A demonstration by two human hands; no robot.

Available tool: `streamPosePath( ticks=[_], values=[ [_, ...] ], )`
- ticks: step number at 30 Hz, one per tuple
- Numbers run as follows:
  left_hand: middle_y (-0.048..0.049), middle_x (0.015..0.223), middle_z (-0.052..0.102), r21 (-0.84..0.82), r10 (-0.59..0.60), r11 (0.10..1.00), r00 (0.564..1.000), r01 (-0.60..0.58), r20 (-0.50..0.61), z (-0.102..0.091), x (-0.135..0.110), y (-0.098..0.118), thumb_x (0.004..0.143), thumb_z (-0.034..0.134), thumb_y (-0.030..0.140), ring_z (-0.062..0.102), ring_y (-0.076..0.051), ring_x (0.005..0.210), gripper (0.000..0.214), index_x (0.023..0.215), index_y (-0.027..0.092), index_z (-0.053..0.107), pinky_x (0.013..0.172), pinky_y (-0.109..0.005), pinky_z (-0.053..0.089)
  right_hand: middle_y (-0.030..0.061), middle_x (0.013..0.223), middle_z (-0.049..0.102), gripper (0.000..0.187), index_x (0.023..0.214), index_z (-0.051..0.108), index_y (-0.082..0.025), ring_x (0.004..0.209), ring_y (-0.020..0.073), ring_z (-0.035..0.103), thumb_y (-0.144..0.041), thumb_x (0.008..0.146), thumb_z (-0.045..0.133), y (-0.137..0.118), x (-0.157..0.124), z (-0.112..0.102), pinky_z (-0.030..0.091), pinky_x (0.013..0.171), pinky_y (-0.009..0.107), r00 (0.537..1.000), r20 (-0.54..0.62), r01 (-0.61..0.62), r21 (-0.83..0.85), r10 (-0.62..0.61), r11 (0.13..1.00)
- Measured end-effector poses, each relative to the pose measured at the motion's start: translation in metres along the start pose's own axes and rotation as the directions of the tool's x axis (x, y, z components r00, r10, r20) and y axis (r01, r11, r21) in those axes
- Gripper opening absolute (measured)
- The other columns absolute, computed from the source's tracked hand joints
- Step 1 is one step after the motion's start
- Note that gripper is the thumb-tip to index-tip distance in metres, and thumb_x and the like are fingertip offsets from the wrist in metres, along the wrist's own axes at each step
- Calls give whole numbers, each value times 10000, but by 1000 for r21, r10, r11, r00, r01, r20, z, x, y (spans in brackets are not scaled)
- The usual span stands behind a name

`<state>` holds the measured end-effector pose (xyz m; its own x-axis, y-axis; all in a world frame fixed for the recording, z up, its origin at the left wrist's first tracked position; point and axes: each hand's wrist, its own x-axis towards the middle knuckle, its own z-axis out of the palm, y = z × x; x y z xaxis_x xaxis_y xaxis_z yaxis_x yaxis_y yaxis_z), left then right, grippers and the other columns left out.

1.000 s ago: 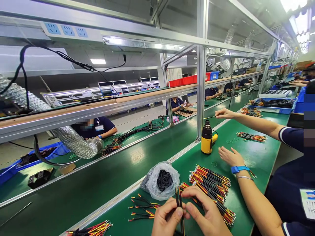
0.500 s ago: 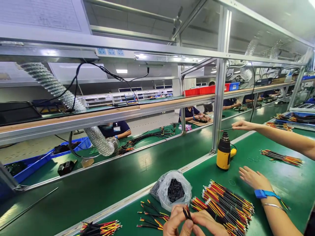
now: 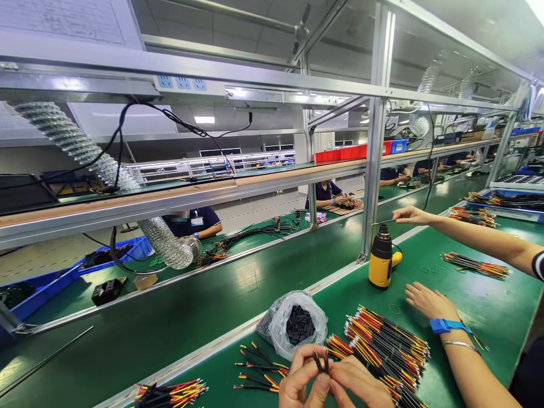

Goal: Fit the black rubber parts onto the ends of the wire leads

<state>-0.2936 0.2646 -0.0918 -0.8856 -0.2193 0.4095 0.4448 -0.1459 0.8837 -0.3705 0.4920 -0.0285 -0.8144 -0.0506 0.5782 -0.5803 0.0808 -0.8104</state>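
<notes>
Short wires are gripped, pinched between the left hand and right hand, at the near edge of the green bench, beside a wire bundle; a heat gun is stood beyond, below an aluminium rack.

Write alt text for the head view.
The left hand and right hand pinch black wires above a wire bundle, beside a bag of black pieces. A co-worker's hand is right of a yellow heat gun.
</notes>
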Motion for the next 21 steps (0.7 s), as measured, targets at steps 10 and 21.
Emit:
streamPosePath(
  ticks=[10, 21],
  values=[
    [-169, 957, 788, -83, -261, 961, 965, 262, 31, 1, 9, 3, 660, 839, 494, 688, -322, 982, 324, 791, 197, 845, 924, -392, 515, 50, 824, 742, 86, 937, 753, -262, 769, 224, 681, -289, 899, 681, 0, -82, 93, 560, 658, 324, 987, 120, 128, -166, -109, 978],
    [-121, 957, 804, -410, -690, 665, 723, 624, -19, -8, 7, -27, 463, 956, 402, 681, -331, 1068, 392, 775, 197, 835, 733, -270, 563, 49, 917, 755, 224, 1012, 732, -224, 834, 225, 706, -357, 955, 562, 19, -75, 96, 594, 724, 345, 976, 172, 198, -433, -135, 879]
  ],
)
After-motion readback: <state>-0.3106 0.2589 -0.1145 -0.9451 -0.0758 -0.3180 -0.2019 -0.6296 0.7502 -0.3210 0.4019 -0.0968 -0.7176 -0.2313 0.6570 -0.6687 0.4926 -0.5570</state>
